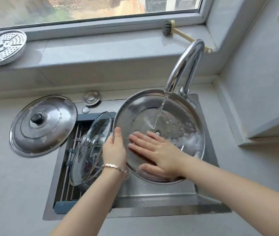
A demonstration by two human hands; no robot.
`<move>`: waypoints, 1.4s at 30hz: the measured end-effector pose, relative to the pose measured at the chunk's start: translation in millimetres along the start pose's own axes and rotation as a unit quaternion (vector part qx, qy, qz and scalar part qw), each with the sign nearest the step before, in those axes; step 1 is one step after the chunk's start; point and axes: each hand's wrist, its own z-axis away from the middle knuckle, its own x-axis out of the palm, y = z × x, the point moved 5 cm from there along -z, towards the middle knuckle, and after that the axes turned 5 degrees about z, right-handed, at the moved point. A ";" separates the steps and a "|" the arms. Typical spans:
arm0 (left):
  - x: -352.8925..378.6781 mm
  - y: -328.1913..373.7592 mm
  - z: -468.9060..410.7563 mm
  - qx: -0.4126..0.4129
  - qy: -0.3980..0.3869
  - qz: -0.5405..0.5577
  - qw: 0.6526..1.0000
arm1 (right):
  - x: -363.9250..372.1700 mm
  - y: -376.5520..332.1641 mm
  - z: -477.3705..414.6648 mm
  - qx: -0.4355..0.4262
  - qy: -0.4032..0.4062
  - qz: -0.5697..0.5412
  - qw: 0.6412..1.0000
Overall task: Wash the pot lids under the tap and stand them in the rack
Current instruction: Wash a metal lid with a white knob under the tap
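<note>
A large steel pot lid (174,106) is held inner side up over the sink, and water from the curved tap (186,65) runs onto it. My left hand (114,149) grips its left rim. My right hand (155,150) lies flat on its wet inner surface with the fingers spread. A glass lid (91,147) stands tilted in the dark blue rack (74,204) over the left part of the sink. Another steel lid (43,125) with a black knob lies knob up on the counter to the left.
The steel sink (152,198) has a wet front edge. A perforated steamer plate (2,46) rests on the window ledge at the left, and a dish brush (169,28) lies on the ledge behind the tap. A small round metal cap (92,97) sits behind the rack.
</note>
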 end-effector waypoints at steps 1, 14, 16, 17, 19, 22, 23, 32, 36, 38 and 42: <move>-3.5 0.5 1.7 0.012 0.001 -0.010 1.000 | 0.3 14.1 2.5 0.035 0.005 0.026 0.999; 10.1 30.8 4.8 0.222 -0.052 -0.218 0.949 | 3.9 10.3 14.5 0.139 0.018 -0.053 0.989; 15.0 43.8 16.6 0.317 -0.021 -0.296 0.901 | 17.2 20.5 39.8 0.201 -0.027 -0.068 0.977; 17.9 48.1 20.4 0.363 -0.009 -0.326 0.873 | 25.5 23.6 51.4 0.220 -0.050 -0.063 0.972; 25.4 52.8 22.4 0.423 0.000 -0.385 0.820 | 37.7 25.7 68.4 0.242 -0.091 -0.027 0.966; 30.0 58.1 20.6 0.481 0.042 -0.417 0.770 | 43.5 24.6 81.5 0.274 -0.111 -0.037 0.955; 28.4 60.5 20.2 0.481 0.044 -0.418 0.769 | 42.3 24.0 81.9 0.286 -0.108 -0.049 0.951; -11.4 14.3 -19.0 0.106 0.026 -0.202 0.973 | 30.2 13.8 38.4 0.456 -0.050 -0.280 0.843; -4.7 -5.5 -4.7 0.061 0.003 -0.159 0.985 | 24.9 40.1 16.5 0.558 -0.042 -0.156 0.814; 0.0 -4.3 1.4 0.071 0.000 -0.146 0.987 | 14.9 41.4 -2.2 0.548 -0.014 -0.154 0.822; 10.9 -3.0 1.0 0.045 -0.029 -0.120 0.991 | -7.1 9.2 -42.0 0.336 0.041 -0.138 0.931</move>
